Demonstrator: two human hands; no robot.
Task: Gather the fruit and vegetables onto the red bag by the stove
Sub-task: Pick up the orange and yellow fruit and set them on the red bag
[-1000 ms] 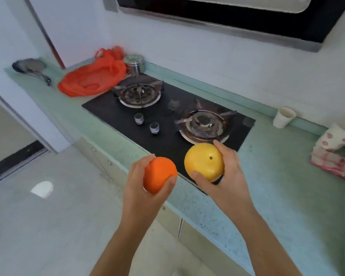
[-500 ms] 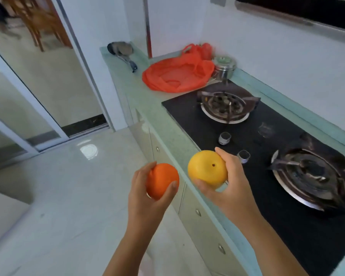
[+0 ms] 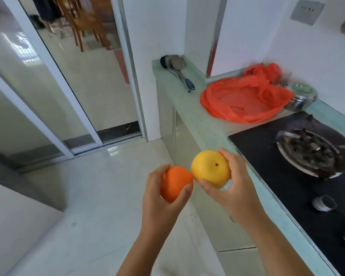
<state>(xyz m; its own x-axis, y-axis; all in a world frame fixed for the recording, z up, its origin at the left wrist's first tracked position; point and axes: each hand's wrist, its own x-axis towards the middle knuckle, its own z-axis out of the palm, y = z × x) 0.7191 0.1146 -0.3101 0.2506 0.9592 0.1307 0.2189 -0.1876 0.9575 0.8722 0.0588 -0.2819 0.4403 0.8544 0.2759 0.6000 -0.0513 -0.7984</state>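
Observation:
My left hand [image 3: 163, 202] grips an orange fruit [image 3: 175, 184], held over the floor in front of the counter. Just to its right, my right hand [image 3: 227, 188] holds a larger yellow fruit [image 3: 210, 168] close to the counter's front edge. The two fruits nearly touch. The red bag [image 3: 245, 98] lies spread flat on the pale green counter [image 3: 195, 120], up and to the right of my hands, just left of the black stove [image 3: 299, 168]. Nothing lies on the bag.
A steel lidded pot [image 3: 302, 95] stands behind the bag by the wall. A ladle [image 3: 175, 66] lies at the counter's far left end. A burner [image 3: 311, 152] and knobs [image 3: 324, 203] are on the stove. A glass sliding door [image 3: 54, 92] is at left.
The view has swung left along the counter; the red bag now sits nearer and larger. Both hands still carry the fruits, now closer together and left of the stove.

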